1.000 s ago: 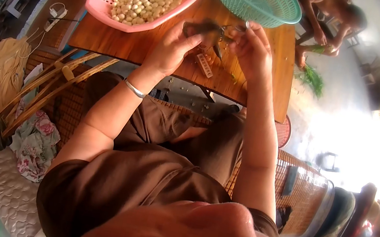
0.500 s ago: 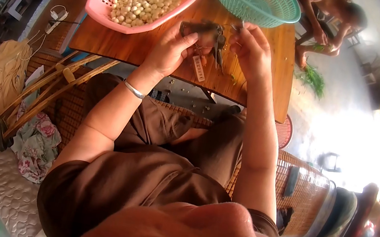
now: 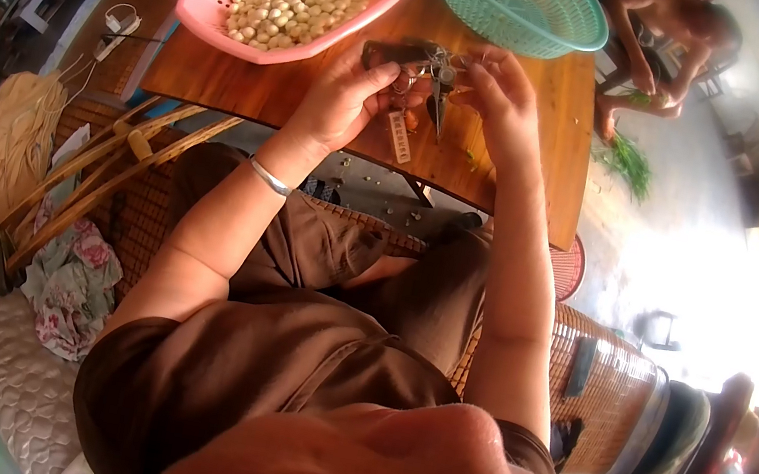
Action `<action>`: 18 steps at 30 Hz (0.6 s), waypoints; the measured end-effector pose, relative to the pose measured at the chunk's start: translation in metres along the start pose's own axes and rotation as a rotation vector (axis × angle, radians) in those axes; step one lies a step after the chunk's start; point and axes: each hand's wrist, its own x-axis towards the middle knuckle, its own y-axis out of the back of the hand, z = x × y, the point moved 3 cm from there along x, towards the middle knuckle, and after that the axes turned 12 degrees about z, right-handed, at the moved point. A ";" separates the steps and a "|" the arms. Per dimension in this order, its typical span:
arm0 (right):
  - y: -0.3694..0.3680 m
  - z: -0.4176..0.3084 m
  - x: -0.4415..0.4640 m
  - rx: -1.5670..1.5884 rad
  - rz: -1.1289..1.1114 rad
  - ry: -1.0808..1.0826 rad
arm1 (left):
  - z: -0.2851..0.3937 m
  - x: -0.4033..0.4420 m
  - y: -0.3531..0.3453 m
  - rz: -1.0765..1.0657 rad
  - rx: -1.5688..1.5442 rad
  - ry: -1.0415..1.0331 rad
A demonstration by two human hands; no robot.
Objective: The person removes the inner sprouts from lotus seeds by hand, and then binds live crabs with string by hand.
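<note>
A bunch of keys (image 3: 439, 90) hangs above the near part of the wooden table (image 3: 271, 101), with a dark item, perhaps a key pouch (image 3: 393, 56), attached. My left hand (image 3: 348, 100) is closed round the ring end of the bunch. Below its fingers dangles a pale printed tag (image 3: 398, 137). My right hand (image 3: 504, 105) pinches at the other side of the bunch, thumb and forefinger together on a key or ring. Its exact grip is too small to make out.
A pink basket (image 3: 199, 2) of small pale round items and a green basket (image 3: 511, 37) stand on the table. Wooden crutch-like poles (image 3: 105, 179) lean at the left. Another person (image 3: 674, 35) sits bent over beyond the table, near green stalks (image 3: 628, 166) on the floor.
My right hand has come closer to the keys, and its fingers now meet the bunch. The keys have swung slightly. My left hand keeps its hold.
</note>
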 end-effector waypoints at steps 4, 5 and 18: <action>-0.001 0.005 0.001 -0.121 -0.023 0.125 | 0.000 0.001 0.001 -0.014 0.013 -0.031; -0.001 0.005 0.002 -0.203 -0.016 0.193 | 0.000 0.000 0.001 -0.011 0.012 -0.033; -0.009 -0.002 -0.005 -0.275 -0.109 0.077 | -0.001 -0.001 0.000 0.000 0.007 0.036</action>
